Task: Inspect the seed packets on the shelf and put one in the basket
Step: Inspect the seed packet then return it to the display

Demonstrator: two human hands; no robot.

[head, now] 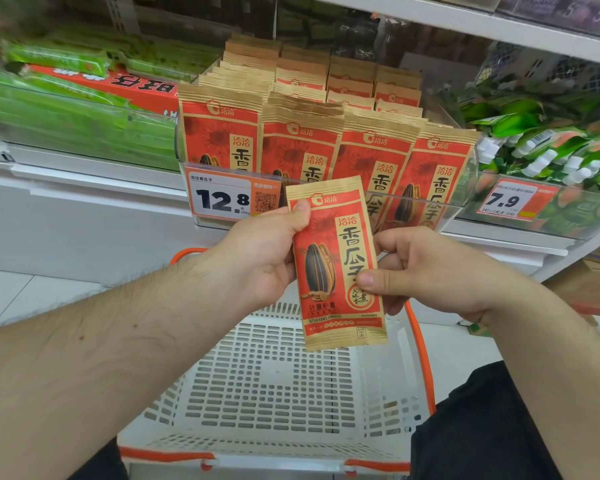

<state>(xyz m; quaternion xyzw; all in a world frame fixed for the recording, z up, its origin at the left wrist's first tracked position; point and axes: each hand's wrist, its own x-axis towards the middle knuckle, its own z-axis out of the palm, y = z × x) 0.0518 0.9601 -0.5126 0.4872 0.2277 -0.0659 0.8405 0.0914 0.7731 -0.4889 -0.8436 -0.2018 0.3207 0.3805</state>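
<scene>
Item: one red-and-tan paper sunflower-seed packet [336,263], printed face toward the camera, upright with a slight tilt, held in the air directly above the white perforated plastic basket with orange handles [274,382]; judged to be held so for reading before dropping in.

Left hand [260,258]: thumb pinches the packet's upper left edge, fingers curled behind.

Right hand [426,271]: thumb pinches the lower right edge, fingers behind the packet.

Stock: upright rows of matching red-and-tan seed packets [298,147] in a clear plastic shelf bin [465,202], faces forward for browsing.

Label: white-and-orange price tag reading 12.8 [222,199], fixed to the bin front.

Basket: nothing seen inside; packet not yet deposited.
</scene>
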